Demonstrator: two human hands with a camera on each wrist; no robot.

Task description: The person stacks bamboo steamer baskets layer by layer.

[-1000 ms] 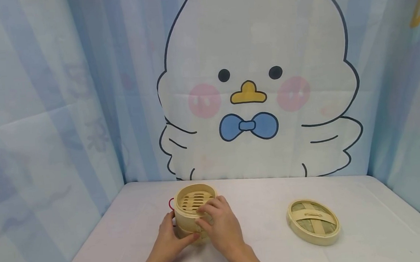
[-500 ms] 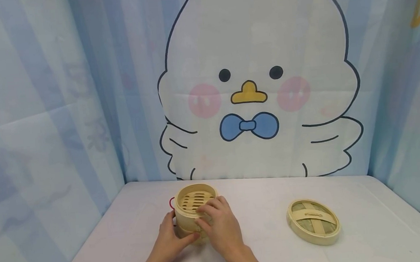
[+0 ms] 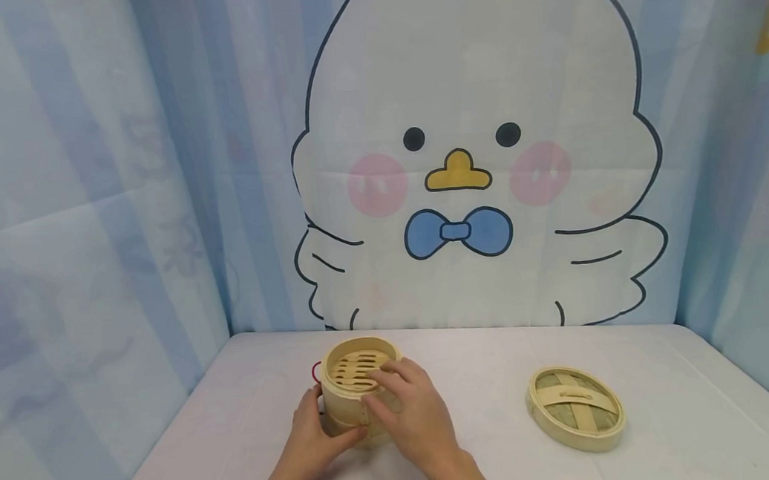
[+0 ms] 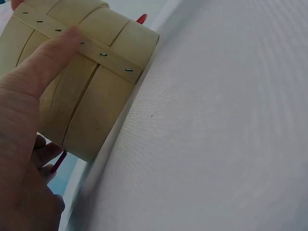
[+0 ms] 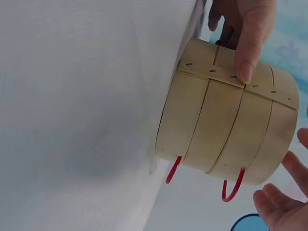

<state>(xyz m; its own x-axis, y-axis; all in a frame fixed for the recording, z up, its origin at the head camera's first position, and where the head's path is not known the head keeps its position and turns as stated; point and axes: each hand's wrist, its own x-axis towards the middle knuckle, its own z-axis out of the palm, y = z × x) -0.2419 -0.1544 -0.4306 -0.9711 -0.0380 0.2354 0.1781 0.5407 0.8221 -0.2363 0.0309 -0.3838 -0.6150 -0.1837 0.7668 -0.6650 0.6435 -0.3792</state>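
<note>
A stacked bamboo steamer (image 3: pixel 357 385) stands on the white table (image 3: pixel 475 382), its slatted inside uncovered. My left hand (image 3: pixel 327 428) grips its lower wall from the near left, the thumb (image 4: pixel 45 72) pressed on the stapled band of the steamer (image 4: pixel 96 91). My right hand (image 3: pixel 390 390) lies over the upper tier's near right rim with curled fingers. In the right wrist view the steamer (image 5: pixel 226 125) shows three tiers with two red wire loops (image 5: pixel 234 188) at its far side, and my right fingertips (image 5: pixel 293 166) sit by the top rim.
The steamer's woven lid (image 3: pixel 575 407) lies upside down on the table to the right, well apart from my hands. A cartoon duck backdrop (image 3: pixel 472 152) and blue curtains (image 3: pixel 88 216) close off the table's back and sides.
My right hand has shifted slightly to the right along the upper rim. The steamer, the lid and my left hand stay where they were.
</note>
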